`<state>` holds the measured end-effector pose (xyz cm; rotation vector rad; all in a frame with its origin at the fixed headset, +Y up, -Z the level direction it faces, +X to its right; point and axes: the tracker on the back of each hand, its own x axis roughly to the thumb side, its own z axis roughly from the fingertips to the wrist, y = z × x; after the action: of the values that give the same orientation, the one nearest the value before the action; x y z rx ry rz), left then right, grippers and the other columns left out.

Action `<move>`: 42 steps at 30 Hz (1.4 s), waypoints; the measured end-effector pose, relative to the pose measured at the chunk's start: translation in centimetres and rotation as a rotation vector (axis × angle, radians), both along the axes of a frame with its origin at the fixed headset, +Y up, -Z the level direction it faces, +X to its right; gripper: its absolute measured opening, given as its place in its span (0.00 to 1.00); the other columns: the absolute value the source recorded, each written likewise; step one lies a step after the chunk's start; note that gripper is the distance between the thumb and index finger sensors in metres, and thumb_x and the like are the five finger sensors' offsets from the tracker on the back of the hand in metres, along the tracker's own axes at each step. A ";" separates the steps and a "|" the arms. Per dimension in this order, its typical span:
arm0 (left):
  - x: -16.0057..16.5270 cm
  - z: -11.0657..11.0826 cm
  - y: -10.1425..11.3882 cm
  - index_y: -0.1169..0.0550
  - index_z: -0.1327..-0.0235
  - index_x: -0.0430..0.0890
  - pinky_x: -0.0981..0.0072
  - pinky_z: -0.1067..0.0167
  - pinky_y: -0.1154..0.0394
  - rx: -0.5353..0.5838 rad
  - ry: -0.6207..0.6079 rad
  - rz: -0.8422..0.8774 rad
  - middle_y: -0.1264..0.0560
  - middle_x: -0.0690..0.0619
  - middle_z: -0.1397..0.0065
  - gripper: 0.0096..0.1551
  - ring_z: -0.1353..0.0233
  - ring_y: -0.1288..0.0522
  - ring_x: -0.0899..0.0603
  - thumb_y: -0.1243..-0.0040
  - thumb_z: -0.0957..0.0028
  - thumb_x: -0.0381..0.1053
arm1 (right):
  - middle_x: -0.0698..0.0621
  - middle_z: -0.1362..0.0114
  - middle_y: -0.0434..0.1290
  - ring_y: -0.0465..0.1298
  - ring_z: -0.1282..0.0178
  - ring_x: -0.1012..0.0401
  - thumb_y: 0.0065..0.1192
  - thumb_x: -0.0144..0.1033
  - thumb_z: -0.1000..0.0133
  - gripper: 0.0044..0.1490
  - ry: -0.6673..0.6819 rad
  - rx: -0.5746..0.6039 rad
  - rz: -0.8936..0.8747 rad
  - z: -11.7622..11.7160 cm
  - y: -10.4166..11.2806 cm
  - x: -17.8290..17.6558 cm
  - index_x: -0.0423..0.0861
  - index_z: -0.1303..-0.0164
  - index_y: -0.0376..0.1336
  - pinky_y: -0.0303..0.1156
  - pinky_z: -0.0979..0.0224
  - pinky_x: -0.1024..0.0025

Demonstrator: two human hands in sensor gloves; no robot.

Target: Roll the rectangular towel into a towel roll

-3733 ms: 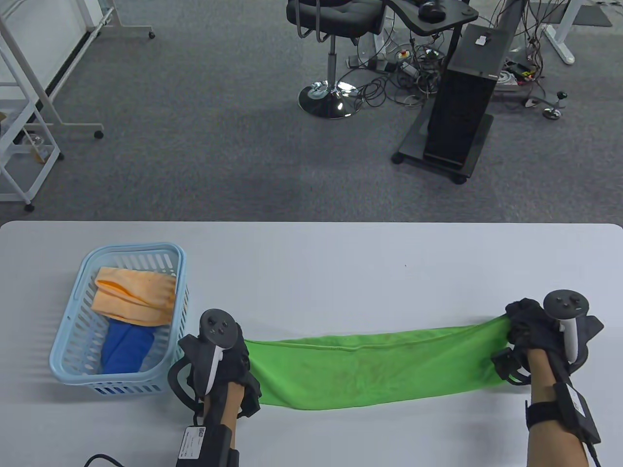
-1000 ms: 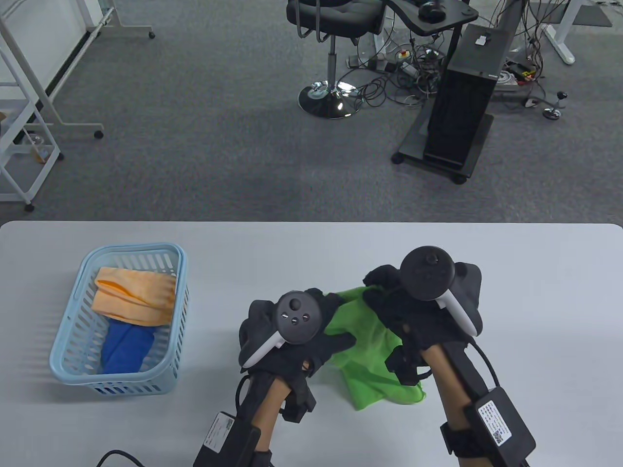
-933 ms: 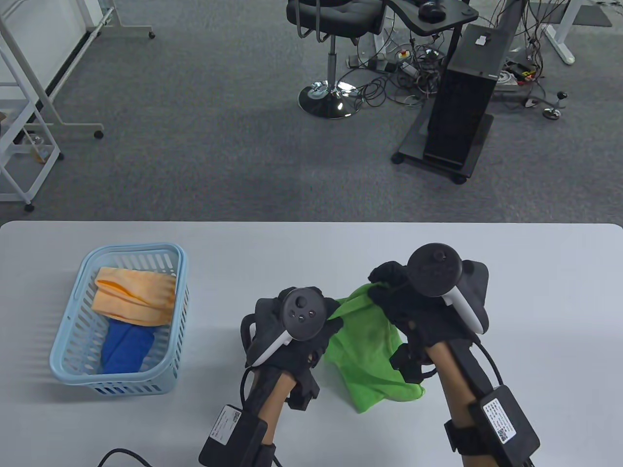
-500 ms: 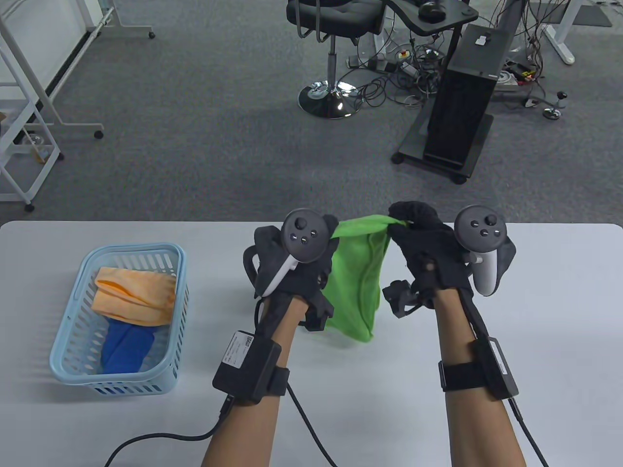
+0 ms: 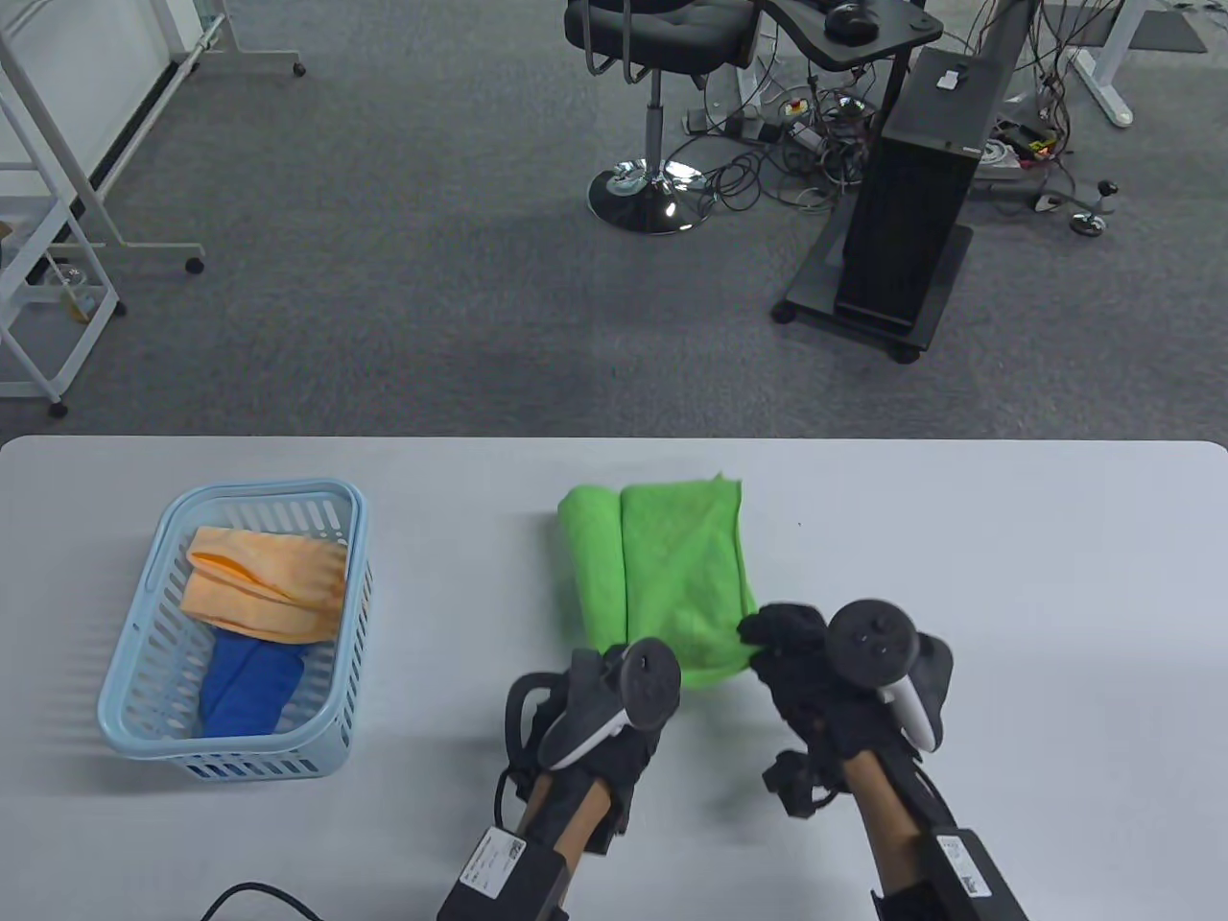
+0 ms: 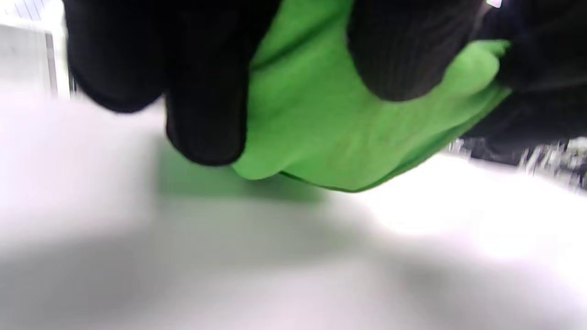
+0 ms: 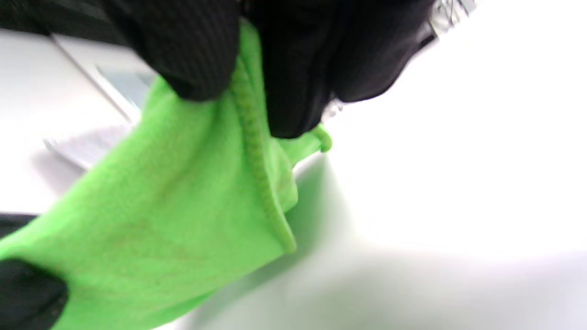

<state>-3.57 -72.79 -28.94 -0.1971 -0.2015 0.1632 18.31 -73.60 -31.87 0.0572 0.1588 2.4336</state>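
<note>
The green towel point(image 5: 672, 576) lies folded on the white table point(image 5: 959, 566), its long side pointing away from me, with a rolled-looking fold along its left edge. Both hands are at its near end. My left hand point(image 5: 641, 673) pinches the near left corner; in the left wrist view its fingers point(image 6: 206, 101) curl over the green towel point(image 6: 321, 133), lifted slightly off the table. My right hand point(image 5: 770, 638) pinches the near right corner; in the right wrist view its fingers point(image 7: 284, 82) clamp the hem of the towel point(image 7: 160, 229).
A light blue basket point(image 5: 259, 491) stands at the left of the table, holding an orange towel point(image 5: 269, 585) and a blue towel point(image 5: 245, 686). Beyond the far table edge are carpet, an office chair point(image 5: 657, 58) and a black stand point(image 5: 911, 221).
The towel, first stretched sideways, was brought together and lifted. Since half a second ago both hands have come back toward me and the towel now lies along the table.
</note>
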 end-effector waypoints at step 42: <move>-1.3 -2.8 18.6 0.17 0.53 0.50 0.41 0.44 0.23 0.410 0.097 0.220 0.26 0.42 0.26 0.22 0.40 0.17 0.39 0.26 0.59 0.55 | 0.55 0.33 0.72 0.79 0.41 0.58 0.62 0.30 0.56 0.25 -0.017 0.412 -0.139 -5.1 21.5 -3.1 0.59 0.50 0.72 0.68 0.29 0.49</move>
<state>-4.88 -54.21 -31.74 0.2421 -0.1557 0.3441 15.19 -52.14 -36.97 0.2236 -0.3445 2.2900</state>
